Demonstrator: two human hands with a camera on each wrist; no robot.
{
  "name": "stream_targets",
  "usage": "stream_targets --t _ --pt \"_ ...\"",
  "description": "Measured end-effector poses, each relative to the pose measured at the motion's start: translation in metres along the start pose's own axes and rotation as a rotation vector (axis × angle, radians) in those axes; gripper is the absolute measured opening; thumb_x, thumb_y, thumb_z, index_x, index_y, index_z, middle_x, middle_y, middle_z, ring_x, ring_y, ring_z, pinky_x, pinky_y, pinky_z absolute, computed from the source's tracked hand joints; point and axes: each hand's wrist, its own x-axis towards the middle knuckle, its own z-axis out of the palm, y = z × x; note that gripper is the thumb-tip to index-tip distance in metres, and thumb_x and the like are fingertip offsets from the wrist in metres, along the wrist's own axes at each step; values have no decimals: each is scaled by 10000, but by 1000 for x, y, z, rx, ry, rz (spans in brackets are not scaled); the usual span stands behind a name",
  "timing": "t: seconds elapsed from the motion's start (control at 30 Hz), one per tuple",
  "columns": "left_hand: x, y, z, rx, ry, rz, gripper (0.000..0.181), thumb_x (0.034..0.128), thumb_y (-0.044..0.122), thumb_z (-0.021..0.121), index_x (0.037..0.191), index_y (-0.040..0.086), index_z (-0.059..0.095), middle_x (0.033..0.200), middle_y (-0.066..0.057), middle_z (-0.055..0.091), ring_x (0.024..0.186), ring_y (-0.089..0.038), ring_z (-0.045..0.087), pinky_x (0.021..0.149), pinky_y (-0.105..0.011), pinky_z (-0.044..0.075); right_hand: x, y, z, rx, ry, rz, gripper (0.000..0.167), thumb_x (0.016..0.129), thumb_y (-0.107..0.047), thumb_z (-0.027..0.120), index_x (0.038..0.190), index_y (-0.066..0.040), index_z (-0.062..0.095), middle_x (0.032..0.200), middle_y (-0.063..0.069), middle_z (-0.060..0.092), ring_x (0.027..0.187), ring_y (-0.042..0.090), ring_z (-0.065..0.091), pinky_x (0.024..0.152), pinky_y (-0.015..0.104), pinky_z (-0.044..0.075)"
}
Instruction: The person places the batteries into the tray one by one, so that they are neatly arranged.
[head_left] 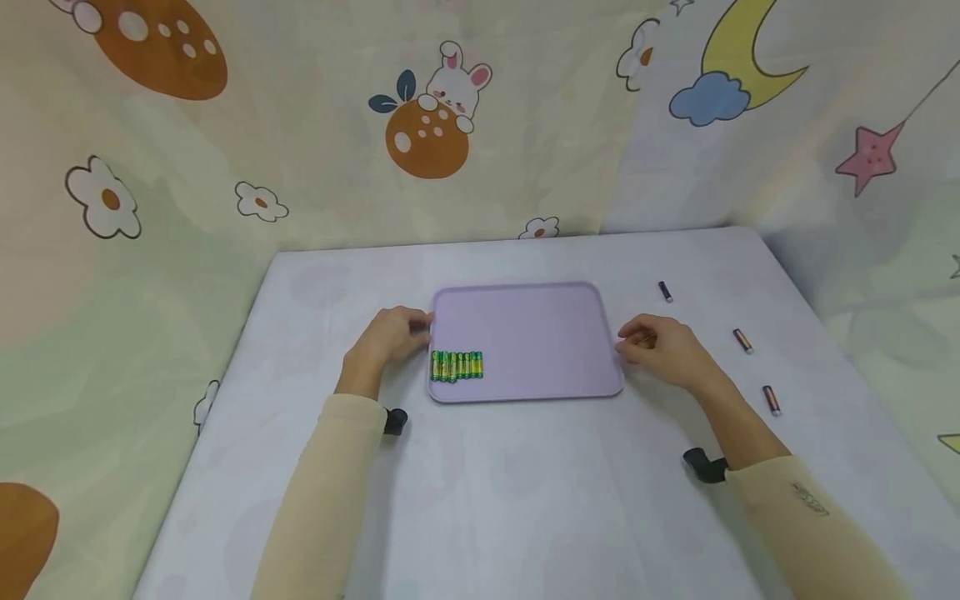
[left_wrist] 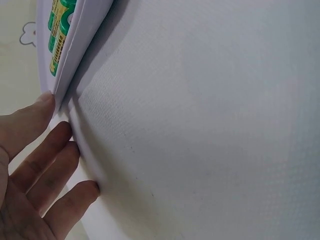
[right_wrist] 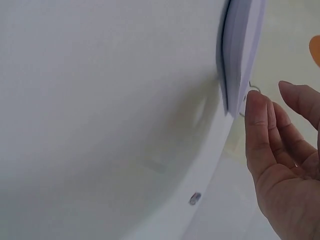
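Observation:
A light purple tray (head_left: 525,333) lies flat on the table, with several green-and-yellow batteries (head_left: 457,367) lined up side by side in its front left corner. My left hand (head_left: 387,340) is at the tray's left edge. In the left wrist view the thumb (left_wrist: 45,105) touches the rim, and the other fingers reach down beside it, loosely bent. Close to the right edge is my right hand (head_left: 663,348), its fingers relaxed and nothing held between them. Whether its fingertips touch the tray, I cannot tell.
Three dark-and-copper batteries lie apart on the right of the white-covered table (head_left: 540,500): one far battery (head_left: 665,292), one middle battery (head_left: 742,341) and one near battery (head_left: 772,400). A patterned cloth (head_left: 330,125) hangs behind the table.

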Motion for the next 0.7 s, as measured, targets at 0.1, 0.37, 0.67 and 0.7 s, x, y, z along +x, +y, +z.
stream_targets --t 0.1,0.37,0.67,0.7 --pt "-1 0 -1 -3 -3 -3 478 1008 251 660 1462 125 580 1520 -103 549 1473 -347 416 1247 -504 314 -5 6 -7 -5 1 12 323 990 -290 675 1193 -39 671 1031 96 709 913 230 658 717 281 559" --pt "-1 1 0 3 5 3 472 1001 244 668 1451 123 593 1509 -103 560 1468 -346 424 1243 -503 321 -16 23 -22 -37 31 39 361 998 -332 669 1210 -39 660 1070 113 709 947 251 651 728 282 547" --pt "-1 3 0 10 2 -4 460 1006 238 662 1447 123 599 1489 -106 579 1451 -340 451 1229 -499 350 -36 42 -40 -108 71 81 394 1001 -364 662 1205 -26 657 1085 145 708 984 313 646 707 294 532" --pt "-1 3 -1 8 -1 -9 462 1007 238 662 1450 123 596 1490 -106 578 1452 -339 449 1229 -500 349 -38 45 -42 -109 72 89 401 1005 -367 656 1213 -25 652 1092 149 704 987 317 642 703 291 529"
